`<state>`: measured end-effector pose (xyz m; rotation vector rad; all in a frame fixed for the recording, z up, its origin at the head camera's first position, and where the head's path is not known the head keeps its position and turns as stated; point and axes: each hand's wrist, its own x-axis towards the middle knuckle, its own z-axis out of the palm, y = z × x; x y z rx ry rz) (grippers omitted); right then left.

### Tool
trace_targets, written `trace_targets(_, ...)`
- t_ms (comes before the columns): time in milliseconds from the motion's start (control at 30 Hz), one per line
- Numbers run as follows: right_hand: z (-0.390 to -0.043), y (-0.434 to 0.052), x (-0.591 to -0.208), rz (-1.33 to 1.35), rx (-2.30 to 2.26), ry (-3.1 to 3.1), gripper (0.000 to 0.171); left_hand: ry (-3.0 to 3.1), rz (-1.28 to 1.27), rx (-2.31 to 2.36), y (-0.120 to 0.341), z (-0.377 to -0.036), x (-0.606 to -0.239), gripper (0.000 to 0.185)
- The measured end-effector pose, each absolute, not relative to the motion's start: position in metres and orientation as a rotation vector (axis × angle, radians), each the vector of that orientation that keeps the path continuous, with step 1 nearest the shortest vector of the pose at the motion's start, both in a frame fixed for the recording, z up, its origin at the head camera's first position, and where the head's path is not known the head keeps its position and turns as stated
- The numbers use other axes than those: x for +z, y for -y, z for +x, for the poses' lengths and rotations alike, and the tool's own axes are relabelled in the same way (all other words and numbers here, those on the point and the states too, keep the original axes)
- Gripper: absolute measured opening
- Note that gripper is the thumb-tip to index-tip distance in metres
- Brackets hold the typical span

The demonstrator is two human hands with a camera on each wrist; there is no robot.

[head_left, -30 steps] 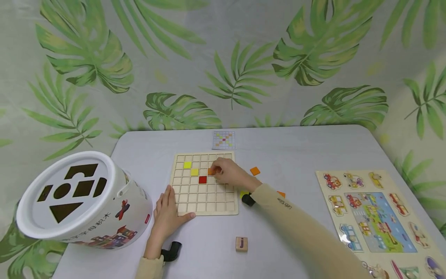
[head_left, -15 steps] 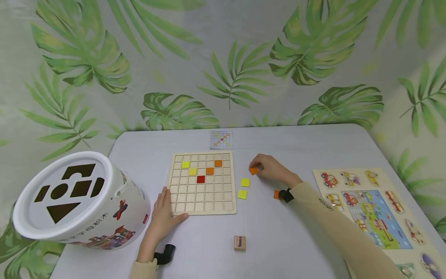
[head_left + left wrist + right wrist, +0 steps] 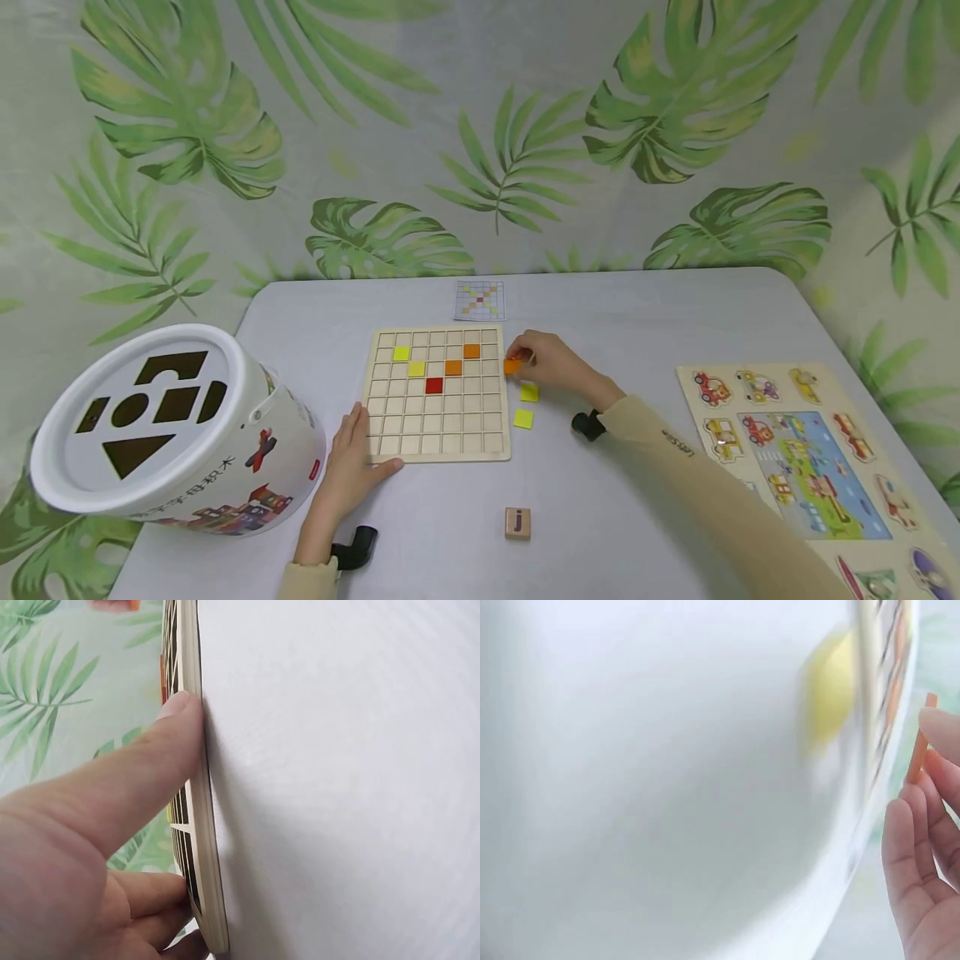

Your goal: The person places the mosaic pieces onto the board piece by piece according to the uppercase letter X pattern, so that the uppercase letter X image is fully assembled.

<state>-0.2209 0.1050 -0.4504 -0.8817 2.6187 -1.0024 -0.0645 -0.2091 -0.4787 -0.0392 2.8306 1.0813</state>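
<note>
Right hand (image 3: 551, 363) pinches an orange tile (image 3: 513, 366) just beside the grid board (image 3: 435, 454); left hand (image 3: 352, 462) lies flat, bracing its corner. Pinch seems shallow: the tile might slip or land crooked.

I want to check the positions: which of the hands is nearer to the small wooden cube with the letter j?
Left. The left hand rests at the wooden grid board's near-left corner, beside the cube; the right hand is farther back.

A: Head view: bright, even, diffuse; soft faint shadows on tabletop (image 3: 645, 467); mild wide-angle bending at edges; sharp.

B: Right wrist view: overexposed, washed white, motion-blurred, yellow tile (image 3: 831, 694) smeared. Left wrist view: close, bright, background foliage soft.
</note>
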Motion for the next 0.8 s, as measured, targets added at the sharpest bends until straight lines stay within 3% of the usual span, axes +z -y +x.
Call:
trace_targets(433,-0.189,0.01,-0.45,-1.129,-0.944,-2.457,0.017,-2.855,-0.017,1.023,0.209,-0.062,-0.476,0.096)
trace_targets(800,-0.189,0.042,-0.455,-1.127,-0.754,-2.504,0.016,-2.868,-0.015,0.995,0.209,-0.063,-0.476,0.096)
